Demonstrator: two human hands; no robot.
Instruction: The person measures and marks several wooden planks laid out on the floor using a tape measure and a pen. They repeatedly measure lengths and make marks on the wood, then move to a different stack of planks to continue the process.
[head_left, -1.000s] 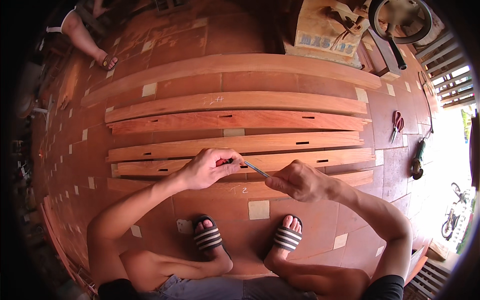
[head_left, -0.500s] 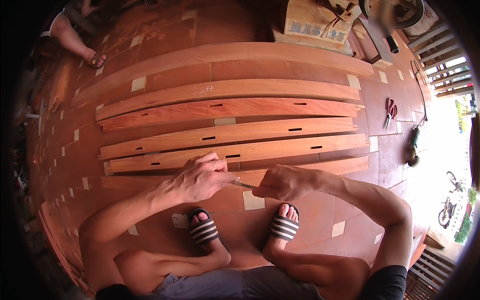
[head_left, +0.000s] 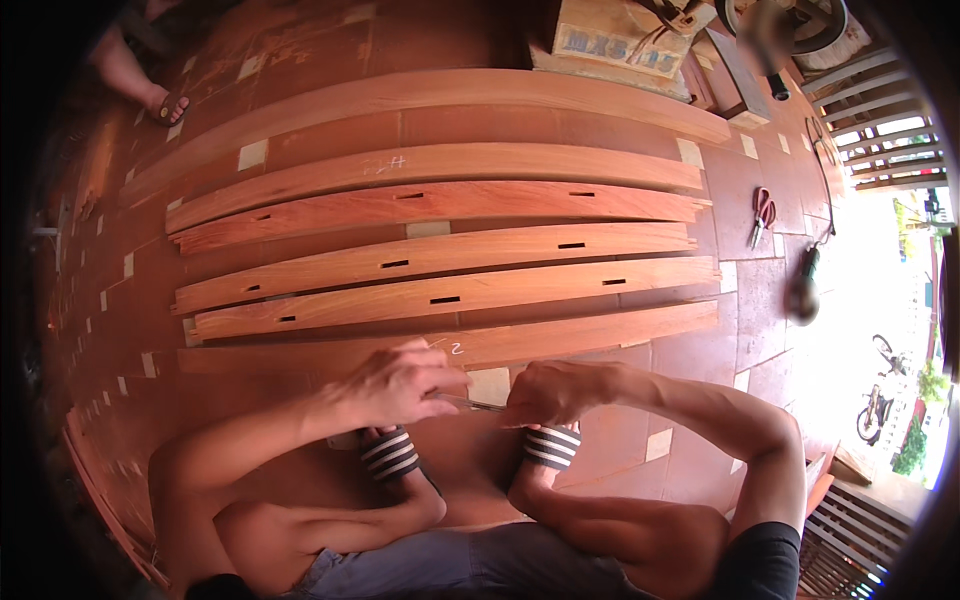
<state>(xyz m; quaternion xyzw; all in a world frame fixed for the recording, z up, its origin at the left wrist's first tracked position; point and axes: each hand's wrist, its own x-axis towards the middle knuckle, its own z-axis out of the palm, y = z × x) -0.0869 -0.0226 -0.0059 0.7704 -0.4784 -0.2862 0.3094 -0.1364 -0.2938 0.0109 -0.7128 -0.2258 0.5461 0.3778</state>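
Note:
Above my feet, my right hand (head_left: pixel 560 392) is closed in a fist round a thin metal rod (head_left: pixel 487 407). The rod points left toward my other hand; its kind is unclear through the blur. My left hand (head_left: pixel 398 385) is beside the rod's far end, thumb and fingers apart and slightly smeared by motion. Just beyond the hands lies a reddish wooden board (head_left: pixel 590 333) with a white chalk mark. Behind it is a board with dark slots (head_left: pixel 530 285), then a second slotted board (head_left: pixel 490 247) and a redder slotted one (head_left: pixel 470 203).
Farther back lie a chalk-marked board (head_left: pixel 540 160) and a long plank (head_left: pixel 400 95) on the tiled floor. Red-handled scissors (head_left: pixel 763 212) and a green corded power tool (head_left: pixel 806 285) are at right. A machine base (head_left: pixel 625 45) stands behind. Another person's foot (head_left: pixel 168 105) is far left.
My left thumb and fingers have parted at the rod's end, where they were pinched together. Both hands sit lower in view, over my sandals, and the whole scene has shifted slightly left.

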